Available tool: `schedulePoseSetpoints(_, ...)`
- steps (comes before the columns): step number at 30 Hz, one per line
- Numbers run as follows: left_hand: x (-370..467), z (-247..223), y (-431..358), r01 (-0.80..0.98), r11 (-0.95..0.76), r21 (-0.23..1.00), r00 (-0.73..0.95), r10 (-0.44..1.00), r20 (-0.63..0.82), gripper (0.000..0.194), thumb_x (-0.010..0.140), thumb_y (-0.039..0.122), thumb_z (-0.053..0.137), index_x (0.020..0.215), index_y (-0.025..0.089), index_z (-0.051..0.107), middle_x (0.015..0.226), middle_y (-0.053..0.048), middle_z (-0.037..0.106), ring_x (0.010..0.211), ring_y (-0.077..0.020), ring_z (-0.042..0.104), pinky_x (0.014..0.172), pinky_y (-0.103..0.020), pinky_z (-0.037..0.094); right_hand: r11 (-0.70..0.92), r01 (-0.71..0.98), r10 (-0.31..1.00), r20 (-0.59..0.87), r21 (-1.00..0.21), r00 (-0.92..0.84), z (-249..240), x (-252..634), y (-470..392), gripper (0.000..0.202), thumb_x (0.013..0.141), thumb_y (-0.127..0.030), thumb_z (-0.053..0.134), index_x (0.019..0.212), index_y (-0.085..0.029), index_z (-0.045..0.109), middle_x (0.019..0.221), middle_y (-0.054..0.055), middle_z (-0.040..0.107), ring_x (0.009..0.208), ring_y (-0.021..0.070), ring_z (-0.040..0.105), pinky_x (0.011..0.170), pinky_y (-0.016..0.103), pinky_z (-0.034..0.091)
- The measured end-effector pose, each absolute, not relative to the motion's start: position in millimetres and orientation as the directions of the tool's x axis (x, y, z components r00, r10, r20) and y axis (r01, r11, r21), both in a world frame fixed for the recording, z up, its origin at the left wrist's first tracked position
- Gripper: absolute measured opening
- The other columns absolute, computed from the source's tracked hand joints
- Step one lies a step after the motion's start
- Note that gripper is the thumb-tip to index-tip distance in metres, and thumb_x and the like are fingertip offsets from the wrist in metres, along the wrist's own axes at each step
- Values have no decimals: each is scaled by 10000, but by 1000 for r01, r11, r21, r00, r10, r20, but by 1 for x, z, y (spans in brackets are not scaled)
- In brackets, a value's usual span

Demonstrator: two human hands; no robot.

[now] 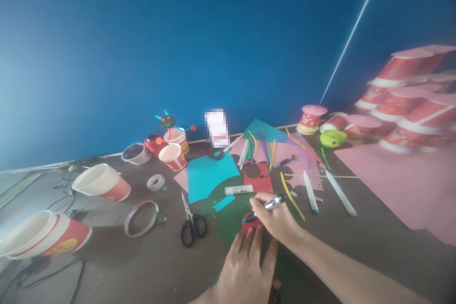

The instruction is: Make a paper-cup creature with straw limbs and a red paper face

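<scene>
My right hand (pixel 278 218) is closed around a black-and-silver marker (pixel 273 203), slanted with its tip down at a small red paper disc (pixel 249 223). A bit of blue shows on the disc by the tip. Flat and with fingers stretched out, my left hand (pixel 245 266) rests its fingertips on the disc's near edge. Dark green paper (pixel 228 228) lies beneath. Just beyond my hands are a white glue stick (pixel 238 190), a blue paper strip (pixel 223 203) and red paper (pixel 261 178). Black-handled scissors (pixel 192 225) lie open to the left.
Paper cups (pixel 101 183) and tape rolls (pixel 156 182) stand at left, near a black cable (pixel 50 273). Behind are blue paper (pixel 210 175), a small figure (pixel 167 121) and pipe cleaners (pixel 264 147). White pens (pixel 340 192), pink paper (pixel 399 180) and stacked red cups (pixel 409 104) are at right.
</scene>
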State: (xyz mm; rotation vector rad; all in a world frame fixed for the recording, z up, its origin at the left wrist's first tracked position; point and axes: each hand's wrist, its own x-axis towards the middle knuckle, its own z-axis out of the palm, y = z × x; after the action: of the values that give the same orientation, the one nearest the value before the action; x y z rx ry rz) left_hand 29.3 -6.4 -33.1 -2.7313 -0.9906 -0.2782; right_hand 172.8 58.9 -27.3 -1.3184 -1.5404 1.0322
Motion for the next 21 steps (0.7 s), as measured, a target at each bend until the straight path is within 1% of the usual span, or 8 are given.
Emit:
schedulePoseSetpoints(7, 29, -33, -8, 649, -747, -143, 752, 602, 267, 582, 793, 550, 504, 1257, 202, 454, 1171, -161, 606, 1051, -276, 590, 832, -391, 478, 116, 292, 991, 90, -949, -102, -25, 171, 57, 331, 866, -336, 435, 573, -184, 407, 498, -55, 349, 483, 88, 323, 455, 209, 272)
schedulePoseSetpoints(13, 30, -33, -7, 645, -750, -144, 758, 604, 248, 573, 814, 540, 473, 1272, 198, 438, 1193, -167, 589, 1080, -274, 572, 843, -393, 471, 122, 298, 991, 98, -947, -94, -25, 171, 58, 331, 861, -340, 441, 571, -180, 427, 490, -53, 370, 476, 87, 338, 456, 205, 283)
schedulePoseSetpoints(17, 30, -33, -7, 650, -749, -130, 753, 610, 248, 596, 789, 555, 507, 1269, 207, 441, 1181, -158, 598, 1071, -274, 576, 853, -391, 463, 113, 298, 991, 86, -948, -104, -24, 171, 58, 327, 852, -359, 450, 578, -180, 448, 482, -53, 376, 467, 89, 336, 445, 207, 277)
schedulePoseSetpoints(21, 29, -33, -8, 652, -748, -121, 750, 615, 243, 585, 805, 549, 488, 1274, 204, 437, 1197, -163, 586, 1083, -272, 567, 863, -387, 453, 98, 293, 993, 74, -951, -94, -22, 170, 57, 332, 853, -365, 444, 576, -182, 442, 488, -51, 376, 468, 91, 347, 451, 206, 291)
